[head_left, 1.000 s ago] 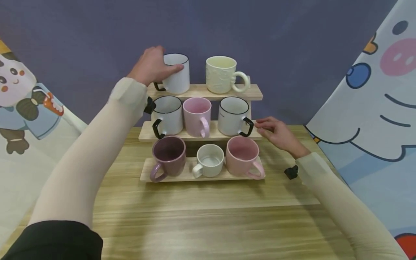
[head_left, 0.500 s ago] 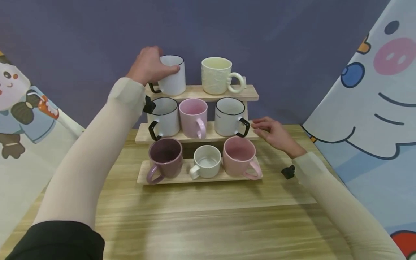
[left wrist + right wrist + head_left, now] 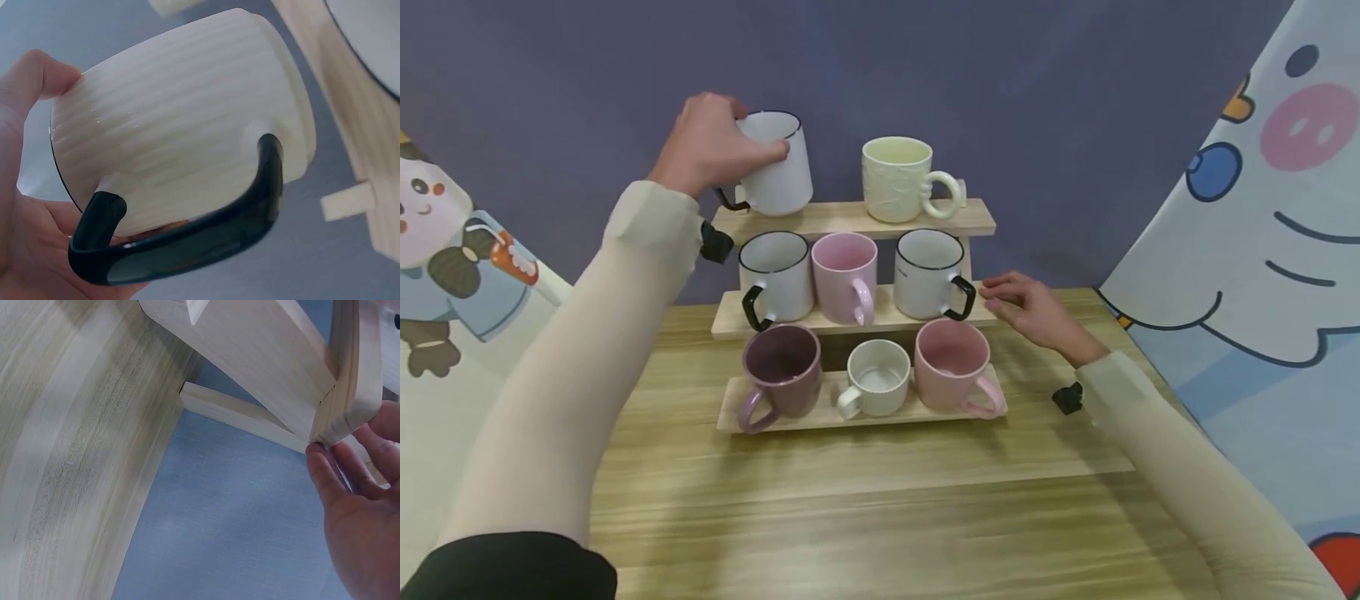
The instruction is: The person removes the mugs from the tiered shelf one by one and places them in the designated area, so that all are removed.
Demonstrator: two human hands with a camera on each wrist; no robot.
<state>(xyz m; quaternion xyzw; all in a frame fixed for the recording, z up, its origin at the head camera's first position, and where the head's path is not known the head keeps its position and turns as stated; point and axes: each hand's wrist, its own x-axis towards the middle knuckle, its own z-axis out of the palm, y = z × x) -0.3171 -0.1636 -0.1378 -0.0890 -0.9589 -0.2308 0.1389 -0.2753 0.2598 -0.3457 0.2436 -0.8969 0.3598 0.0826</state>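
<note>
My left hand [image 3: 709, 148] grips a white mug [image 3: 784, 179] with a dark rim, at the left of the top shelf of a wooden rack [image 3: 835, 218]. The mug leans, and its base overlaps the shelf in the head view. Up close in the left wrist view, its ribbed wall [image 3: 181, 119] and black handle [image 3: 194, 250] show, with thumb and fingers near the rim. At the rack's right side, my right hand [image 3: 1030, 310] holds the end of the middle shelf board [image 3: 350, 415] with curled fingers.
A cream mug [image 3: 891, 179] stands on the top shelf. Below are two white mugs with black handles and a pink mug [image 3: 842, 283]. The bottom shelf bears a purple mug [image 3: 786, 375], a small white cup [image 3: 880, 379] and another pink mug [image 3: 951, 367]. A dark backdrop rises behind.
My left hand has moved left and slightly up with the white mug, which has gone from upright to tilted. My right hand stays at the end of the middle shelf.
</note>
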